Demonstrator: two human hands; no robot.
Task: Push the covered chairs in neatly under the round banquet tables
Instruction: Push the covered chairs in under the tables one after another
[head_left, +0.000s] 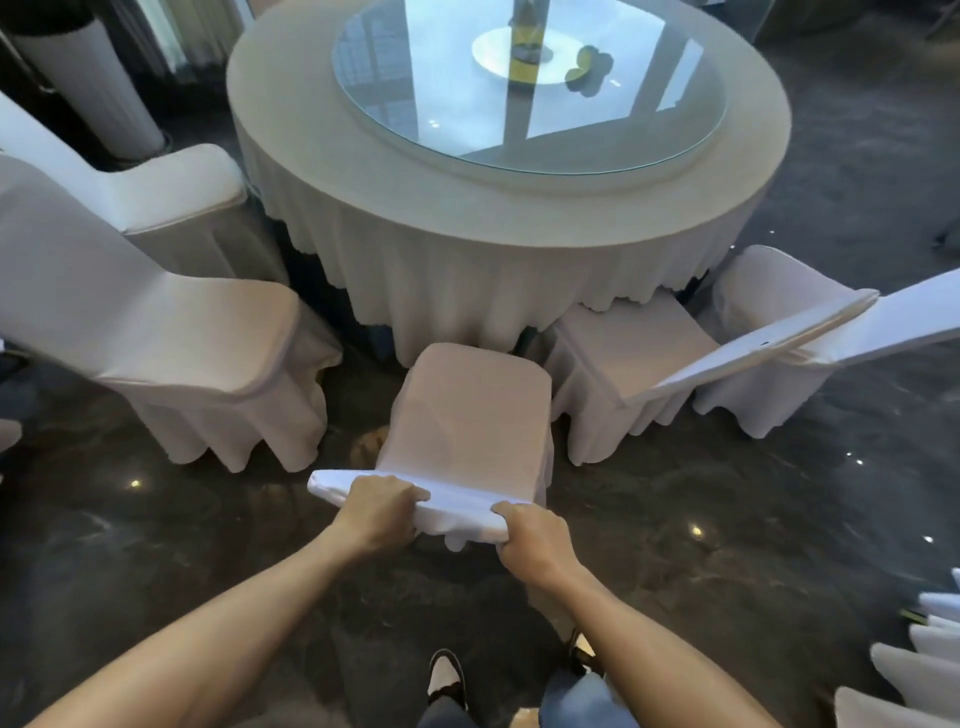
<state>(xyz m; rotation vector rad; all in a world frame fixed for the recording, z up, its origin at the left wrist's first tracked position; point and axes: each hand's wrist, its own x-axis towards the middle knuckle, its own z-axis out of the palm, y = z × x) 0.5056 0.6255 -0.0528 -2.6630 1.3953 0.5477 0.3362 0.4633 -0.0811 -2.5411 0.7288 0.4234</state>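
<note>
A white-covered chair (470, 415) stands straight ahead of me, its seat facing the round banquet table (498, 208) and its front edge just touching the hanging tablecloth. My left hand (376, 512) grips the top of the chair's backrest left of its middle. At the right end of the same top edge, my right hand (535, 540) grips the fabric-covered rim. Both forearms reach forward from the bottom of the view.
Two covered chairs (171, 353) stand at the left, pulled away from the table, and two more (634, 353) sit at the right, one partly under the cloth. A glass turntable (530, 119) tops the table. More white covers (919, 670) show at the bottom right. My shoes (447, 675) stand on dark glossy floor.
</note>
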